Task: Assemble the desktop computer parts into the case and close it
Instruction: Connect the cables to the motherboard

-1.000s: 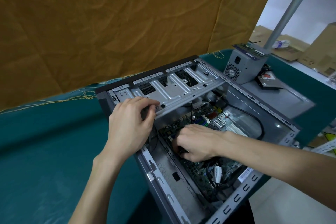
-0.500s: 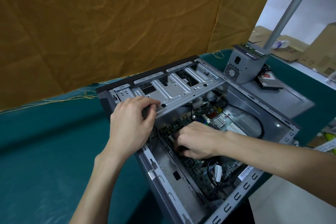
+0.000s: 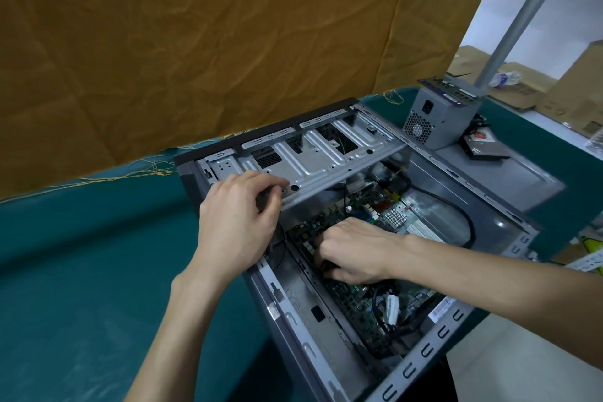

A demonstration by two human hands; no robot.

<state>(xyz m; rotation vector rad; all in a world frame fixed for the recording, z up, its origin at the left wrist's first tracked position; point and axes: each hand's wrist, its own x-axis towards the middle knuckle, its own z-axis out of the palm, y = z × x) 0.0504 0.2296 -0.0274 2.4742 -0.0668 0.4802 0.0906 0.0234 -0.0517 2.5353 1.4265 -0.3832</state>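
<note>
The open grey computer case (image 3: 293, 310) lies on its side on the teal table. Its motherboard (image 3: 359, 300) sits inside, under the metal drive cage (image 3: 313, 166). My left hand (image 3: 235, 222) is at the case's left edge by the cage, with its fingers curled round a dark object (image 3: 267, 201) I cannot identify. My right hand (image 3: 355, 248) is down on the motherboard, fingers curled round a small black part (image 3: 327, 266) that is mostly hidden beneath them.
A grey power supply (image 3: 434, 121) and a hard drive (image 3: 486, 147) rest on the case's side panel (image 3: 489, 179) behind the case. A black cable (image 3: 456, 206) loops inside, and a white connector (image 3: 390, 307) lies near the front. Brown cloth hangs behind the table.
Both hands stay almost where they were. My right hand has shifted very slightly on the motherboard.
</note>
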